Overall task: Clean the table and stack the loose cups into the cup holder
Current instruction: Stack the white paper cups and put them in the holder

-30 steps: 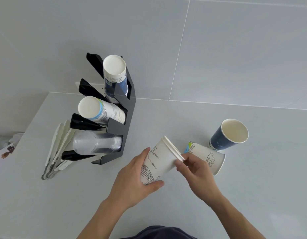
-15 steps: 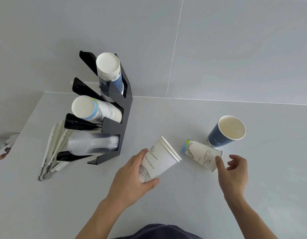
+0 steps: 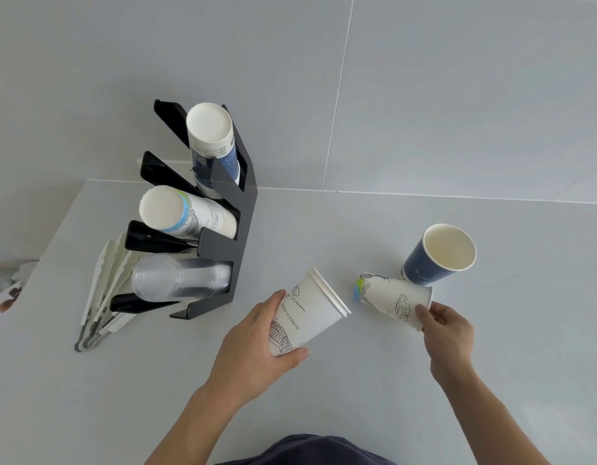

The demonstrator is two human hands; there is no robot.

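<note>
My left hand point(image 3: 256, 344) grips a stack of white paper cups point(image 3: 307, 313) with line drawings, tilted, rim pointing up and right. My right hand point(image 3: 448, 333) pinches the rim of another white drawn cup point(image 3: 389, 297), which lies on its side on the table. A dark blue paper cup point(image 3: 434, 260) stands upright just behind it. The black cup holder point(image 3: 236, 229) stands at the left, with blue-white cups point(image 3: 211, 139) in the top slot, white drawn cups point(image 3: 186, 213) in the middle slot and clear plastic cups point(image 3: 179, 280) in the lowest slot.
White plastic tongs point(image 3: 102, 297) lie left of the holder, near the grey table's point(image 3: 391, 380) left edge. A tiled wall point(image 3: 424, 78) rises behind the table. My dark clothing point(image 3: 307, 451) shows at the bottom.
My right hand left the rim of the held stack, moved right and took hold of the lying cup's rim. My left hand kept the stack nearly still.
</note>
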